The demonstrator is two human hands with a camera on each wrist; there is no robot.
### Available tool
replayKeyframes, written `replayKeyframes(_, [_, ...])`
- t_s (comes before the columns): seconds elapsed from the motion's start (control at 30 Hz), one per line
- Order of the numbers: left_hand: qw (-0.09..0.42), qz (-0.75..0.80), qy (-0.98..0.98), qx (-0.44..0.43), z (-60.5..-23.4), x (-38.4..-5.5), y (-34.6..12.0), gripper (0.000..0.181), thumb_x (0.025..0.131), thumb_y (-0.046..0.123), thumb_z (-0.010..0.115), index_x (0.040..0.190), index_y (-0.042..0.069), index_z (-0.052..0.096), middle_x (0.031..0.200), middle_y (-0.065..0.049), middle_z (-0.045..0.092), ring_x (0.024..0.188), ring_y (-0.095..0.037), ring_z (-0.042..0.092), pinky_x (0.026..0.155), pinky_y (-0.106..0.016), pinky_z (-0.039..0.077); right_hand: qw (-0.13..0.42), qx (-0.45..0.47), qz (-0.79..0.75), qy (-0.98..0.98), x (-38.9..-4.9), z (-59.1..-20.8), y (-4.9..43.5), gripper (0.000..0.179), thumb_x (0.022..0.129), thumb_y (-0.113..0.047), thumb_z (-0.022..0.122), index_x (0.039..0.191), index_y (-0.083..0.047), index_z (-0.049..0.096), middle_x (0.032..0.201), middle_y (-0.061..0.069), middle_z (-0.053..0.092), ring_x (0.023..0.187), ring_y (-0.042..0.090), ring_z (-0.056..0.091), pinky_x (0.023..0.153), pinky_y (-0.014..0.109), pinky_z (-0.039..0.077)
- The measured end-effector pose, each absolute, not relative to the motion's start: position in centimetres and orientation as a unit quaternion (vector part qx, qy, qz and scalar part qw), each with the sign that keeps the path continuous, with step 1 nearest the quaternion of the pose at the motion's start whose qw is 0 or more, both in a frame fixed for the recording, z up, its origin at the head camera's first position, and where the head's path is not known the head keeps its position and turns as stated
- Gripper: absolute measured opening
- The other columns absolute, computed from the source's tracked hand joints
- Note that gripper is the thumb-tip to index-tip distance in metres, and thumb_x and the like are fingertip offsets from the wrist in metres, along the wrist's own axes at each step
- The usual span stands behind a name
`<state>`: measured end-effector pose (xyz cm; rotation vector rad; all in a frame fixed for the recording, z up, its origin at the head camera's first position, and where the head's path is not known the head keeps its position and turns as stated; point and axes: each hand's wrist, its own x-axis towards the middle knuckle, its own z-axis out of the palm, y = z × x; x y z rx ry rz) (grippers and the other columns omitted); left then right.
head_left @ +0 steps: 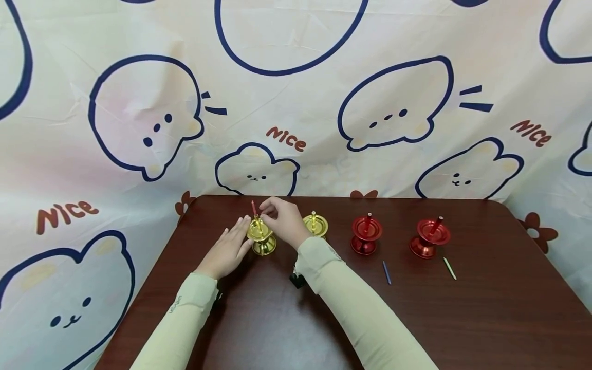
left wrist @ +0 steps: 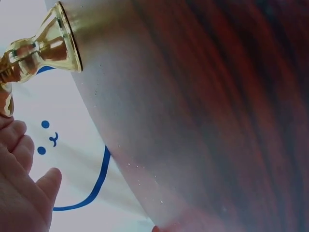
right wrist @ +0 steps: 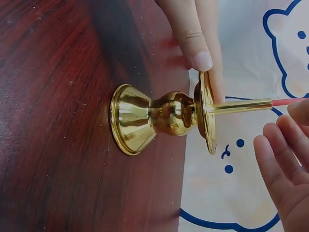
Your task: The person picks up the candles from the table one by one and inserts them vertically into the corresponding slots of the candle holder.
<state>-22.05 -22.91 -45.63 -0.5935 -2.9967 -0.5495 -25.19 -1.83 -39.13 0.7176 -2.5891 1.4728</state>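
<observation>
A gold candle holder (head_left: 264, 241) stands upright at the table's left, a thin red candle (head_left: 254, 207) rising from the gold tube on its dish. My left hand (head_left: 226, 250) has its fingers straight against the left of the dish. In the right wrist view a fingertip (right wrist: 203, 61) of it meets the dish's rim (right wrist: 207, 130). My right hand (head_left: 284, 218) is beside the red candle, fingers loosely bent. One of its fingertips (right wrist: 300, 112) lies very near or against the candle; contact is unclear. The left wrist view shows the holder's base (left wrist: 62, 41) on the table.
A second gold holder (head_left: 315, 224) stands partly behind my right hand. Farther right are two red holders (head_left: 366, 229) (head_left: 432, 234). A blue candle (head_left: 386, 273) and a pale green candle (head_left: 449, 269) lie on the dark table (head_left: 485, 318). A printed cloth (head_left: 324, 169) hangs behind.
</observation>
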Motion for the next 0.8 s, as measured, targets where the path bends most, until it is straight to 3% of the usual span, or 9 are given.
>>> replayKeyframes(0.37, [0.013, -0.182, -0.965, -0.19, -45.6, -22.0, -22.9, 0.067, 0.11, 0.042, 0.04, 0.163, 0.008, 0.017, 0.168, -0.012, 0.021, 0.154, -0.03, 0.017, 0.12, -0.061, 0.018, 0.04, 0.206, 0.502, -0.839, -23.3, -40.5, -0.3, 0.011, 0.098, -0.008, 0.066, 0.109, -0.009, 0.07, 0.1, 0.001, 0.071, 0.091, 0.013, 0.067, 0.082, 0.028, 0.055])
replayKeyframes(0.6, [0.013, -0.175, -0.966, -0.192, -45.6, -21.9, -23.1, 0.066, 0.11, 0.041, 0.039, 0.163, 0.008, 0.018, 0.167, -0.012, 0.021, 0.154, -0.03, 0.018, 0.12, -0.06, 0.019, 0.061, 0.232, 0.491, -0.837, -22.0, -40.5, 1.2, 0.015, 0.098, -0.005, 0.063, 0.111, -0.002, 0.07, 0.102, 0.006, 0.07, 0.093, 0.018, 0.066, 0.084, 0.031, 0.056])
replayKeyframes(0.8, [0.011, -0.178, -0.964, -0.196, -45.4, -22.0, -23.0, 0.066, 0.11, 0.038, 0.042, 0.163, 0.006, 0.019, 0.168, -0.012, 0.02, 0.154, -0.031, 0.017, 0.12, -0.06, 0.019, 0.066, 0.222, 0.485, -0.843, -20.8, -40.9, 3.2, 0.014, 0.098, -0.006, 0.063, 0.111, -0.007, 0.069, 0.106, 0.006, 0.07, 0.096, 0.018, 0.065, 0.086, 0.038, 0.056])
